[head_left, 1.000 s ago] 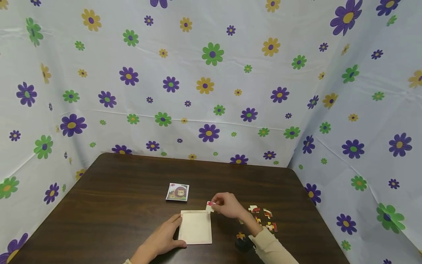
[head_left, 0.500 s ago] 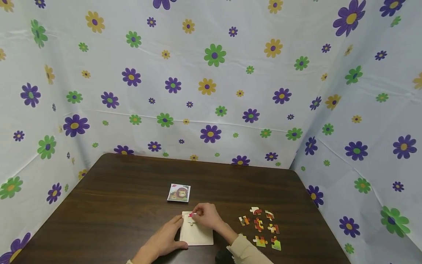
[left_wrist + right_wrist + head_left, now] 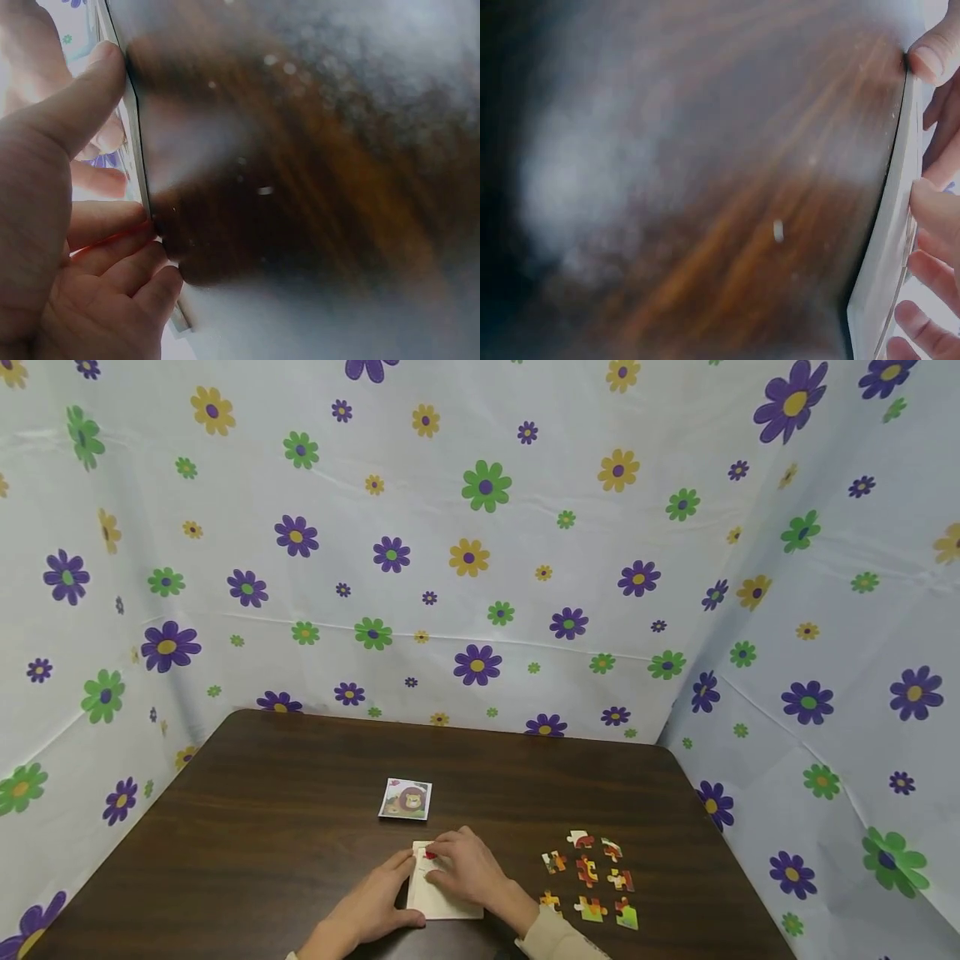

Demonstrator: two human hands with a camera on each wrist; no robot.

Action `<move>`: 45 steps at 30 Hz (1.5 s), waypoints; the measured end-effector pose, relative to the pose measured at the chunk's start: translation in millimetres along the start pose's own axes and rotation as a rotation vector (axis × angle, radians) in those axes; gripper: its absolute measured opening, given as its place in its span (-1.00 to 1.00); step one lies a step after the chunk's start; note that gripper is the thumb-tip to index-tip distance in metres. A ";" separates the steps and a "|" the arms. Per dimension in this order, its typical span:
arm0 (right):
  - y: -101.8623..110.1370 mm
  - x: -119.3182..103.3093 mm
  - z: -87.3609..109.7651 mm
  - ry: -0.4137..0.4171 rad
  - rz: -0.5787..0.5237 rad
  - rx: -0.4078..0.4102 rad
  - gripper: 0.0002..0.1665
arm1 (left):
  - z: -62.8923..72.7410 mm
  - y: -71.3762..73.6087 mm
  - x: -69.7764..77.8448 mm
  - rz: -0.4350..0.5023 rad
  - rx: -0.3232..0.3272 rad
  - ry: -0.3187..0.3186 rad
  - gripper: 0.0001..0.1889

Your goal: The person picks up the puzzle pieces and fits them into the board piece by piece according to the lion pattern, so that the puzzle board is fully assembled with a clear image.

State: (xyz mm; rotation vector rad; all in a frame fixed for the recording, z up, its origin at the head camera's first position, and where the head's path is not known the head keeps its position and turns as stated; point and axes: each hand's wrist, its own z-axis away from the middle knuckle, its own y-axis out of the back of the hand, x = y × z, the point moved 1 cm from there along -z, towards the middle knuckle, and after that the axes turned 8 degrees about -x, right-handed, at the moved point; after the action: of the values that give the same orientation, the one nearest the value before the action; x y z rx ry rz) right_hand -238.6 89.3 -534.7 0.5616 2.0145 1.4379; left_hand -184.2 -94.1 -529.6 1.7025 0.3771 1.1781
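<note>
A shallow pale wooden puzzle tray [image 3: 450,907] lies on the dark table. My left hand [image 3: 367,902] holds its left side, thumb at the near corner and fingers near the far corner. Over the tray's far left part, my right hand [image 3: 468,868] presses a jigsaw piece [image 3: 430,853] with its fingertips. Red shows on that piece; the rest is covered by the fingers. In the right wrist view, the right fingers [image 3: 930,326] are spread apart above the tray's pale side [image 3: 885,240].
Several loose jigsaw pieces [image 3: 587,871] lie in loose rows on the table to the right. A square lion picture card [image 3: 406,800] lies behind the tray. Flower-patterned cloth [image 3: 480,568] hangs round the table's back and sides.
My right hand has carried the jigsaw piece from beyond the tray's far right corner to its far left corner. Its pinch has loosened into pressing fingertips. The left hand stays at the tray.
</note>
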 end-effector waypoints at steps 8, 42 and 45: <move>-2.6 7.1 -3.7 0.175 0.063 0.050 -0.78 | -0.9 1.7 -0.8 -0.015 -0.013 0.000 -0.10; -10.1 6.5 -2.5 0.155 0.007 0.083 -0.76 | -2.0 0.8 -1.3 0.049 -0.047 0.035 -0.09; -10.4 7.0 -3.0 0.150 -0.010 0.080 -0.75 | -2.8 1.0 -2.2 0.054 -0.044 0.035 -0.08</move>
State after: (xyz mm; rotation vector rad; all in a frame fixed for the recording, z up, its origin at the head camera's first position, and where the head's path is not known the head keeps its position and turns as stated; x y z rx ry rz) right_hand -245.8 88.3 -545.4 0.4896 2.1973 1.4361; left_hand -187.7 -94.5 -529.8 1.6651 0.3260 1.2483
